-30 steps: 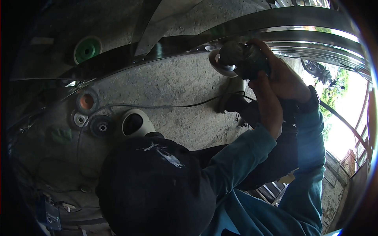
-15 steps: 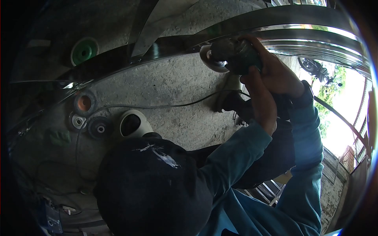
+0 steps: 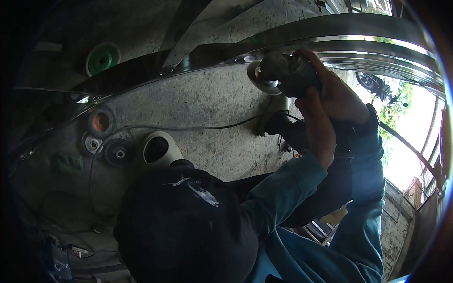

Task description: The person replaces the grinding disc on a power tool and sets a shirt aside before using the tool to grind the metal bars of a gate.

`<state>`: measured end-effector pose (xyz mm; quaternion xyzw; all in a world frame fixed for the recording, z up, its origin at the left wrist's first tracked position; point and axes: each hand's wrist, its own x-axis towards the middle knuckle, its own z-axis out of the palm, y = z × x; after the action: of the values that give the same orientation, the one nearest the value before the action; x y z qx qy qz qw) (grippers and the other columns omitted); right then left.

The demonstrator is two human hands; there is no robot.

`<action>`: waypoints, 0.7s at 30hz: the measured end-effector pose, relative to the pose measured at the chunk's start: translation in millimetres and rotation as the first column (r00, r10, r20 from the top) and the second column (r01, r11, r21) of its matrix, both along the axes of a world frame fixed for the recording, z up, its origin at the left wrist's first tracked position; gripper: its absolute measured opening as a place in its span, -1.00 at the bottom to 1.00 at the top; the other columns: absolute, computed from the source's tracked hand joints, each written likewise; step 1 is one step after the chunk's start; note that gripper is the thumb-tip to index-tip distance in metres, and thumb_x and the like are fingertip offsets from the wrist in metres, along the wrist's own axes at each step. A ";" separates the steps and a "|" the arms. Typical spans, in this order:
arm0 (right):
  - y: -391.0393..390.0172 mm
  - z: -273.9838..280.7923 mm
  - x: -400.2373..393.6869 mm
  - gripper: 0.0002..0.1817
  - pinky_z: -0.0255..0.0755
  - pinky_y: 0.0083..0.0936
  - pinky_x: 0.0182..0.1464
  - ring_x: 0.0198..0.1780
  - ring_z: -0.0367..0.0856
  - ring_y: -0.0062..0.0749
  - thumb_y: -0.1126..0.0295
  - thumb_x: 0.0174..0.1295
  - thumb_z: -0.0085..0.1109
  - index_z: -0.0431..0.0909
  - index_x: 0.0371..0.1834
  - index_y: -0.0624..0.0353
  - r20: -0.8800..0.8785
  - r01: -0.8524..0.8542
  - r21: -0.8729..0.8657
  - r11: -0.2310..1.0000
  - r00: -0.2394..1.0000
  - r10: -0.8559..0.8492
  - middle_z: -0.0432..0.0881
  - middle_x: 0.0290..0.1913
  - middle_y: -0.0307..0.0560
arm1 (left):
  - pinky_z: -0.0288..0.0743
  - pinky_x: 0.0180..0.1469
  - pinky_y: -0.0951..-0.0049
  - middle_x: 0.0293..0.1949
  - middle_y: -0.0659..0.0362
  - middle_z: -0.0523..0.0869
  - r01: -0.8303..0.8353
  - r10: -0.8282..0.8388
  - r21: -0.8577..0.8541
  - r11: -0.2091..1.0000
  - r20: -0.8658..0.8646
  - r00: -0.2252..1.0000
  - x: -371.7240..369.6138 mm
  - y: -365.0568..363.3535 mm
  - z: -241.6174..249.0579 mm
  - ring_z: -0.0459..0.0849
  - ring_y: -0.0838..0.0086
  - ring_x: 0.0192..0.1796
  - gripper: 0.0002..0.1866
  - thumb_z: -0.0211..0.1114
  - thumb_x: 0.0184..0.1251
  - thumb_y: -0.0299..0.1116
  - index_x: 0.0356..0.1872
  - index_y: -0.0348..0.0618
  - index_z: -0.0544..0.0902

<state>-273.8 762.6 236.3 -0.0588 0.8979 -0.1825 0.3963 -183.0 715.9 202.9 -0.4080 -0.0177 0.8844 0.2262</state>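
Observation:
An angle grinder point(image 3: 291, 74) with a round disc point(image 3: 263, 79) is held in both hands. My right hand point(image 3: 340, 100) wraps over the far side of its body, fingers closed. Near the back of the body, my left hand point(image 3: 319, 125) is also closed on the tool, its fingertips just below the casing. The disc sits right at the lower edge of a shiny, curved metal bar point(image 3: 203, 66). Its face looks smeared, as if spinning.
More metal bars point(image 3: 368, 47) run to the upper right. Three discs, one an orange-centred wheel point(image 3: 101, 121), lie left, with a green wheel point(image 3: 103, 59) beyond the bar. A black cord point(image 3: 203, 127) crosses the concrete. My shoe point(image 3: 163, 147) and dark-clad knee point(image 3: 188, 226) are below.
The grinder and both hands have shifted slightly right and down towards me, and the disc now overlaps the curved bar less. The view has tilted a little.

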 end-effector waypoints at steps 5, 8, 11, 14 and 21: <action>3.2 -6.2 1.8 0.01 0.50 -0.25 0.30 0.27 0.65 -0.03 0.34 0.14 0.46 0.04 0.64 0.08 -0.033 0.000 -0.019 1.000 0.999 -0.001 0.63 0.23 0.22 | 0.14 0.54 0.37 0.56 0.10 0.24 0.014 -0.014 0.009 1.000 0.010 1.000 -1.4 -0.9 -3.0 0.25 0.37 0.57 -0.19 -0.11 0.62 0.25 0.62 -0.11 0.08; 2.8 -6.5 -0.4 0.03 0.48 -0.29 0.30 0.28 0.60 -0.16 0.40 0.13 0.45 0.03 0.65 0.07 -0.015 0.027 -0.034 0.999 1.000 -0.028 0.59 0.27 0.14 | 0.14 0.55 0.36 0.56 0.10 0.23 0.024 -0.024 -0.001 1.000 -0.001 1.000 -2.6 -1.3 -3.7 0.25 0.36 0.57 -0.20 -0.12 0.63 0.24 0.62 -0.11 0.06; 2.8 -11.5 -0.7 0.03 0.47 -0.34 0.28 0.26 0.57 -0.29 0.47 0.12 0.43 0.03 0.66 0.04 -0.004 0.049 -0.053 0.997 0.999 -0.049 0.55 0.29 0.05 | 0.13 0.55 0.36 0.56 0.11 0.23 -0.005 0.005 -0.020 1.000 -0.001 1.000 -2.8 4.5 -9.4 0.25 0.37 0.57 -0.21 -0.13 0.63 0.24 0.63 -0.11 0.05; -3.0 -12.7 -2.9 0.00 0.49 -0.35 0.25 0.22 0.59 -0.31 0.49 0.13 0.42 0.05 0.64 0.02 0.014 0.072 -0.058 0.996 0.997 -0.071 0.55 0.27 0.03 | 0.05 0.56 0.29 0.51 -0.01 0.22 -0.030 0.029 -0.039 0.999 -0.025 0.999 -5.4 1.1 -11.2 0.20 0.29 0.57 -0.24 -0.16 0.65 0.21 0.56 -0.19 0.09; -5.3 -12.0 -3.2 -0.03 0.51 -0.36 0.21 0.18 0.61 -0.34 0.51 0.15 0.39 0.07 0.63 -0.01 0.041 0.081 -0.037 0.996 0.996 -0.080 0.56 0.25 0.01 | 0.07 0.53 0.29 0.46 0.00 0.28 -0.032 0.030 -0.069 0.997 -0.020 0.999 -6.7 -4.0 -8.9 0.25 0.32 0.52 -0.27 -0.17 0.65 0.23 0.50 -0.19 0.17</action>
<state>-277.0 757.3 224.4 -0.0267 0.8878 -0.2168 0.4051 -189.7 711.8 194.0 -0.4067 0.0089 0.8917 0.1983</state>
